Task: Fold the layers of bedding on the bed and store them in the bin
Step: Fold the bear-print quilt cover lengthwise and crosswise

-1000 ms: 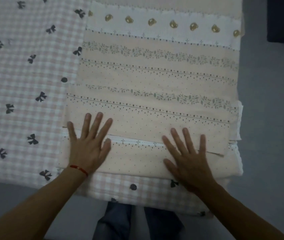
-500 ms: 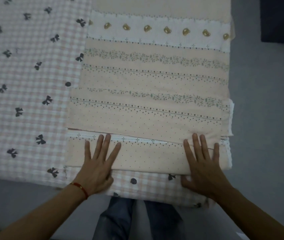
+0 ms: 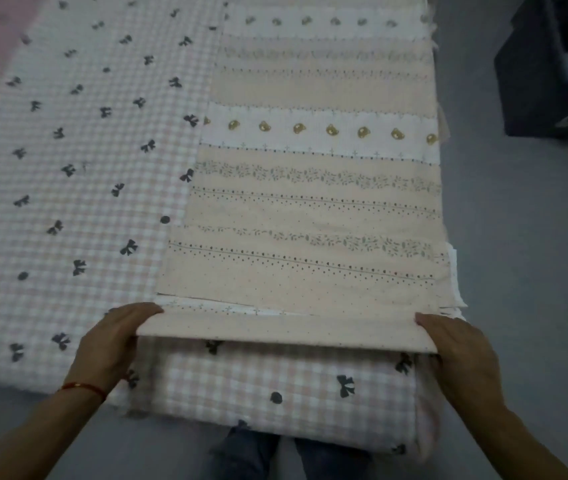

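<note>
This looks like a bedroom or a plain room set up with a bed (image 3: 68,202): a pink gingham sheet printed with dark bows covers it to its near edge, a peach patterned cover (image 3: 310,209) lies along its right edge, and bare grey floor (image 3: 517,271) surrounds it, with a dark bin (image 3: 552,81) beyond the far right corner.

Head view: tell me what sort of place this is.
Probably a bedroom or bedding workspace: a peach patterned sheet lies over a pink checked bow-print cover on a bed, with grey floor and a dark bin nearby.
</note>
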Demonstrator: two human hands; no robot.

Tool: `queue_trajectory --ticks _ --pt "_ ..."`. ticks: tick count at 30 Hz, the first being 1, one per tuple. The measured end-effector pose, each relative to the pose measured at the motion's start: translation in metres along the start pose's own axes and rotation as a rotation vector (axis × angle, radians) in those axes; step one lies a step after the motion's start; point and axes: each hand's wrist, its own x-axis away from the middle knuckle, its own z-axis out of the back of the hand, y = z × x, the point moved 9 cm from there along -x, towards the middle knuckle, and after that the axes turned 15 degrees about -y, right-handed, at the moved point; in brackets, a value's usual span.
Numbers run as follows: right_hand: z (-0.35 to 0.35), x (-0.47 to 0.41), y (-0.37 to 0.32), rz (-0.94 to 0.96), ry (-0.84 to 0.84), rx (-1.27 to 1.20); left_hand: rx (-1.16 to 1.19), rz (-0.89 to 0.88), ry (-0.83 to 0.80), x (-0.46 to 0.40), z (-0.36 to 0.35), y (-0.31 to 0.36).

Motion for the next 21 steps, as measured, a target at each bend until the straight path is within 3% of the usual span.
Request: queue_trajectory --ticks 6,12,17,21 --pt "0.086 -0.065 0.021 -0.197 0.125 -0.086 0.364 0.054 0.253 -0.032 0.096 0.013" --pt "0.142 -0.182 0.046 -0.259 0.138 -0.089 0.595 0.063 0.371 -0.144 0.163 0.03" --pt "0.137 -0.284 0.065 -0.305 0.074 -0.101 0.688 0.225 0.397 -0.256 0.173 0.014" --pt "0.078 -0.368 0.099 -0.35 -0.031 -0.053 0.708 0.291 0.369 -0.359 0.144 0.008"
